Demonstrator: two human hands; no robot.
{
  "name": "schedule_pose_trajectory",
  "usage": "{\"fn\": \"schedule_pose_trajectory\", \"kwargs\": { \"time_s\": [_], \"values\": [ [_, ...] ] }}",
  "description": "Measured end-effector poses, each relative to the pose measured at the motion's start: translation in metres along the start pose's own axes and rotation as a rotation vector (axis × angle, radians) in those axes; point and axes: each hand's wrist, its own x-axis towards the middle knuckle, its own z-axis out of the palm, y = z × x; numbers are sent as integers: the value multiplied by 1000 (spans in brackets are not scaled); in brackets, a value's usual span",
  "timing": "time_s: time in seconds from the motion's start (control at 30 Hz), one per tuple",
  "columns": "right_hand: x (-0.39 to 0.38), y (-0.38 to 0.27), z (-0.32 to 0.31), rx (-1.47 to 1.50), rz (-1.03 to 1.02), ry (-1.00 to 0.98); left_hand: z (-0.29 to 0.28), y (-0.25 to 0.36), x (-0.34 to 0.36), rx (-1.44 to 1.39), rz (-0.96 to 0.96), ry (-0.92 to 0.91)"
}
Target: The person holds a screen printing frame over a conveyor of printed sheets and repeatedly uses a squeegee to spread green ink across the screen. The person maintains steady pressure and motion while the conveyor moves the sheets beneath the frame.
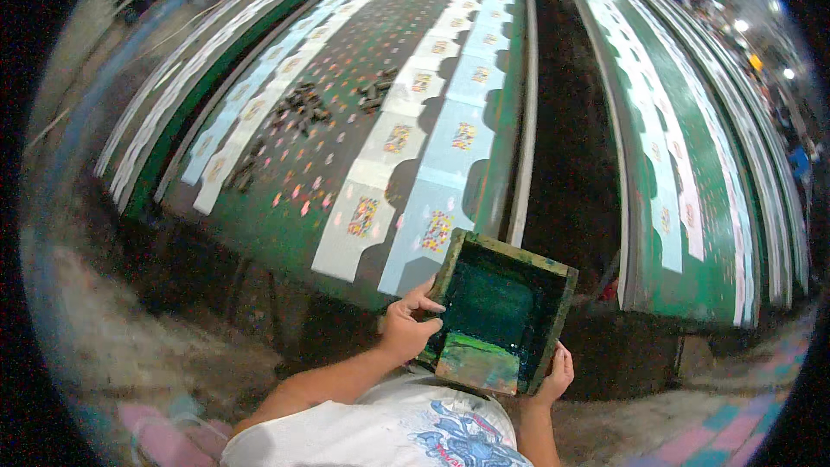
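Observation:
A wooden screen-printing frame (517,252) is held up in front of my body, tilted, with its inside toward me. Dark green ink coats the mesh (493,290). A flat squeegee (477,367), smeared with bright green, rests inside at the near end. My left hand (410,325) grips the left side, thumb over the rim. The right side's near corner is in my right hand (555,375), whose fingers are partly hidden. Just beyond the frame lie a light blue fabric strip (421,195) and a white fabric strip (373,171), both printed with colourful rectangular patterns.
A long green table (251,238) stretches away ahead, with dark scraps (298,108) and colour spots across its middle. A dark gap (571,121) separates it from another green table (644,290) on the right, also bearing fabric strips. More strips lie at the far left.

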Motion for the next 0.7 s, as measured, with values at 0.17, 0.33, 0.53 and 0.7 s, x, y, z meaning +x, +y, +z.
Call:
{"fn": "schedule_pose_trajectory", "kwargs": {
  "time_s": [0.17, 0.33, 0.53, 0.7],
  "values": [
    [25, -1, 6, 72, 66, -175, 6, 19, -40, 108, -1, 198],
    [39, 5, 35, 7, 94, -346, -16, 15, -59, 109, 5, 371],
    [50, -8, 73, -114, 54, -586, -29, 5, -72, -12, 60, 565],
    [70, -25, 104, -129, 48, -739, -24, -1, -67, 50, 50, 688]
  ]
}}
